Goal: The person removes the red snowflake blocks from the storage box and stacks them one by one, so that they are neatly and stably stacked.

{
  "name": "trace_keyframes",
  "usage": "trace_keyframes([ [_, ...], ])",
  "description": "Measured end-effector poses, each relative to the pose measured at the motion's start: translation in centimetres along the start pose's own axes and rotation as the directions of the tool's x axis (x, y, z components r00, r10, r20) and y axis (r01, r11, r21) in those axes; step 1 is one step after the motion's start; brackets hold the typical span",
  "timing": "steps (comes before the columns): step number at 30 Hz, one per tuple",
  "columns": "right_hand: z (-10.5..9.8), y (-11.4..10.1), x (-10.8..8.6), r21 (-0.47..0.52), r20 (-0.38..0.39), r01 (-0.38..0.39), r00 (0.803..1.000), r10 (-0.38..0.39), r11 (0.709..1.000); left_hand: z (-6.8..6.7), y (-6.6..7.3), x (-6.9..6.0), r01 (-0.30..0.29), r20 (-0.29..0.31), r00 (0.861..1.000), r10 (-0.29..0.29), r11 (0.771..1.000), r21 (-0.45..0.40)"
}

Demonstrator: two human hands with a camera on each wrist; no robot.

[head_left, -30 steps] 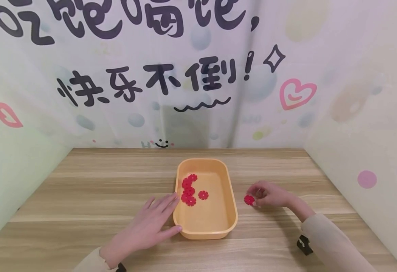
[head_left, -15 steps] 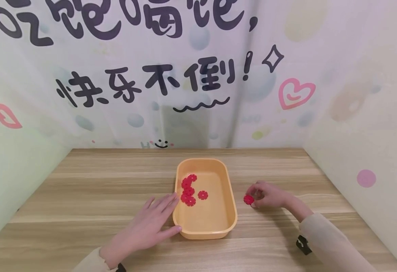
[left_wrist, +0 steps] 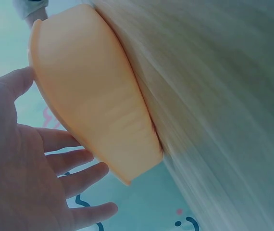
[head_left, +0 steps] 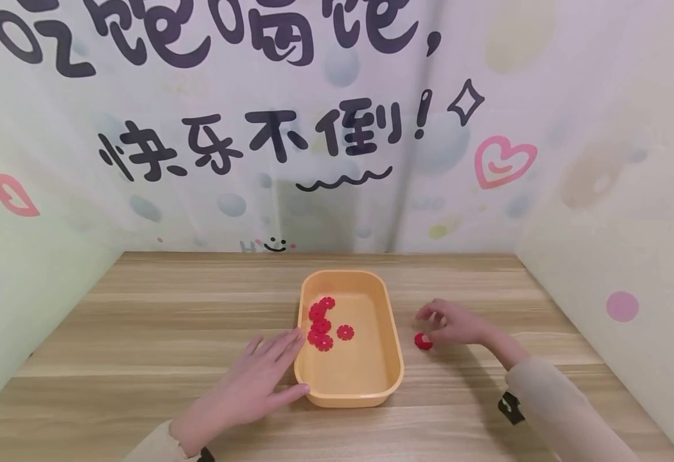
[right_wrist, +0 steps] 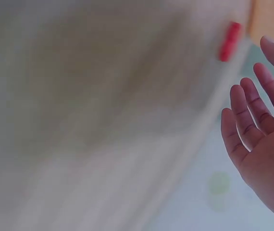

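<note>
In the head view my left hand point(head_left: 256, 385) rests its thumb and fingertips against the left rim of a yellow-orange tray point(head_left: 368, 366). The left wrist view has its fingers straight and spread beside the tray wall point(left_wrist: 84, 86). Several red notched snowflake discs point(head_left: 319, 324) overlap along the tray's left side, and one disc point(head_left: 345, 332) lies apart near its middle. Right of the tray, red snowflake discs point(head_left: 422, 342) sit on the table, possibly stacked, partly covered by my right hand point(head_left: 455, 324). The right wrist view shows that hand point(right_wrist: 267, 139) relaxed, away from the blurred red piece point(right_wrist: 229, 42).
A wood-grain table point(head_left: 169, 308) carries everything. Behind it hangs a white printed curtain point(head_left: 337, 218) with black lettering, and pale walls point(head_left: 603, 256) rise at both sides.
My right hand has let go of the red disc and lifted slightly up and away from it. The left hand and the tray stay as they were.
</note>
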State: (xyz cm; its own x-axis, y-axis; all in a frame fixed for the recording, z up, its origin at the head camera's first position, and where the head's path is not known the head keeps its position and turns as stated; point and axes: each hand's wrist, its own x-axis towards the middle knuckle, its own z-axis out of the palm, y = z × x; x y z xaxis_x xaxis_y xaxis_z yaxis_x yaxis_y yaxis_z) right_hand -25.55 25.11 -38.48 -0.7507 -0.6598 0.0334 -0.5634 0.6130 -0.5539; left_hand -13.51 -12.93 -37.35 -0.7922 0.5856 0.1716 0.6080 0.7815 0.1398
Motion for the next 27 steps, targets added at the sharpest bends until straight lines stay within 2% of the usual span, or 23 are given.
trace_keyframes([
  [6, -2.4, -2.7, 2.8, -0.049, -0.059, 0.085, 0.994, -0.088, 0.995, 0.0, 0.0, 0.0, 0.001, -0.001, 1.0, -0.001, 1.0, 0.0],
  [10, -3.5, -5.1, 5.0, -0.07, -0.051, 0.099, 0.993, -0.103, 0.993, 0.0, -0.1, -0.1, -0.007, -0.006, 1.0, 0.007, 1.0, 0.011],
  [15, -4.2, -8.0, 7.6, -0.093, -0.017, 0.085, 0.996, -0.087, 0.992, 0.0, -0.1, 0.0, -0.018, -0.011, 1.0, 0.018, 1.0, 0.021],
  [22, -3.3, -11.0, 10.6, -0.156, 0.032, 0.126, 0.992, -0.122, 0.98, 0.1, -0.1, 0.0, -0.017, -0.013, 1.0, 0.017, 1.0, 0.011],
  [27, -1.6, -11.9, 12.6, -0.191, 0.074, 0.098, 0.994, -0.085, 0.977, 0.1, -0.1, 0.1, -0.021, -0.016, 1.0, 0.021, 1.0, 0.019],
])
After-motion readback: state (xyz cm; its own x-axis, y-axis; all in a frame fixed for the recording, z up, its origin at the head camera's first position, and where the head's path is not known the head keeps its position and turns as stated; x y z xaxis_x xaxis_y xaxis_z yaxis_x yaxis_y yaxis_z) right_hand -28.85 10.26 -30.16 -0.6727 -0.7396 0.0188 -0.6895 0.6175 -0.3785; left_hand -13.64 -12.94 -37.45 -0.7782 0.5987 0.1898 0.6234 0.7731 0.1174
